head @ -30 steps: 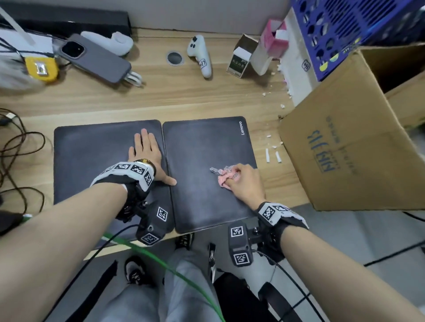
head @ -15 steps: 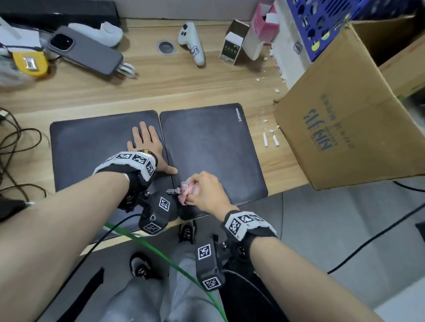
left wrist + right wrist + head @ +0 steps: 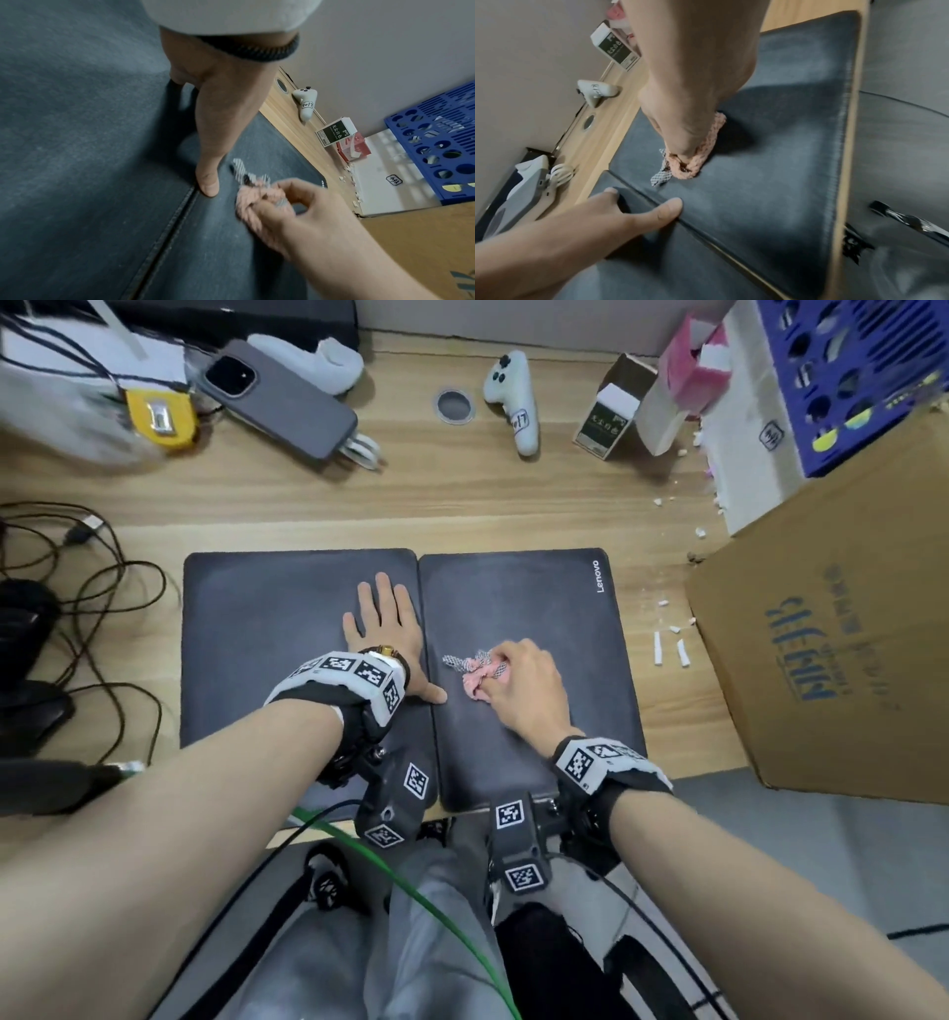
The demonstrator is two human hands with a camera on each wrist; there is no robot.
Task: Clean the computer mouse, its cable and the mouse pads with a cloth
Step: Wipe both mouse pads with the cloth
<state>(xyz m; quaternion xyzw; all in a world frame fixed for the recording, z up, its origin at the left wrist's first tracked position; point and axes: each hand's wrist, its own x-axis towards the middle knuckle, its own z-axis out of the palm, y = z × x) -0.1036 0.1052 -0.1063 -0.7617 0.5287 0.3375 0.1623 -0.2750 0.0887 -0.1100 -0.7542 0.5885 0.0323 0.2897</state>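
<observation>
Lying flat with fingers spread, the left hand (image 3: 382,629) is pressing the left mouse pad (image 3: 267,639); the right hand (image 3: 524,688) is gripping a bunched pink cloth (image 3: 475,672) against the right mouse pad (image 3: 539,608); a blue crate (image 3: 847,377) is resting on the cardboard box (image 3: 821,618), contents unclear

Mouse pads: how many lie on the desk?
2, side by side and touching. The left pad is under the flat left hand; the right pad is under the cloth gripped by the right hand.

Left hand (image 3: 382,629) flat, fingers spread; right hand (image 3: 524,690) curled, pinching grip.
</observation>
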